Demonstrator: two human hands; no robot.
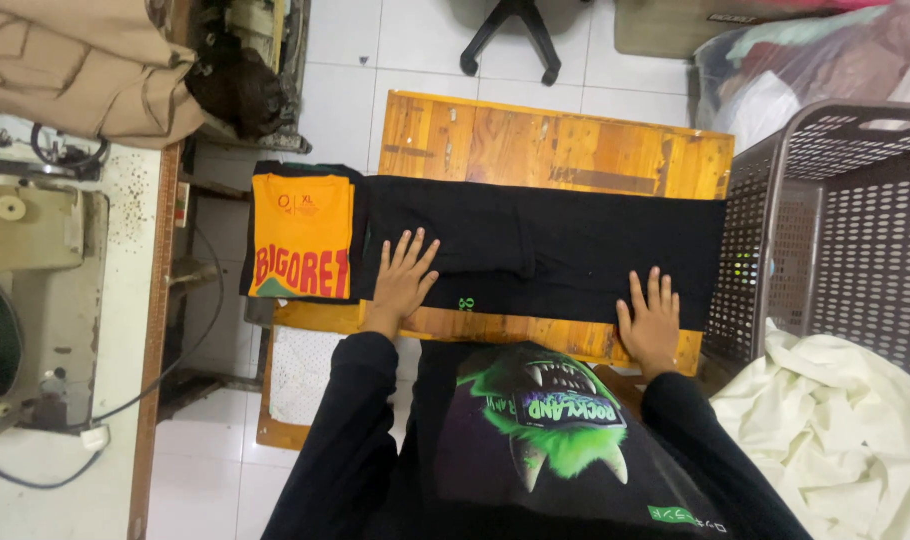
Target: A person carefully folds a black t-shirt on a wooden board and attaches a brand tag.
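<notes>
A black garment (555,245) lies folded into a long strip across a small wooden table (535,135). My left hand (403,275) rests flat on its left part, fingers spread. My right hand (650,320) presses flat on its lower right edge, near the table's front edge. Neither hand grips anything. To the left of my left hand sits a folded orange shirt (303,235) with red lettering, on top of a pile of dark folded clothes.
A brown perforated plastic basket (835,230) stands at the right, with a cream cloth (825,420) draped below it. A sewing machine (25,290) on a white bench is at the left. An office chair base (510,35) stands behind the table.
</notes>
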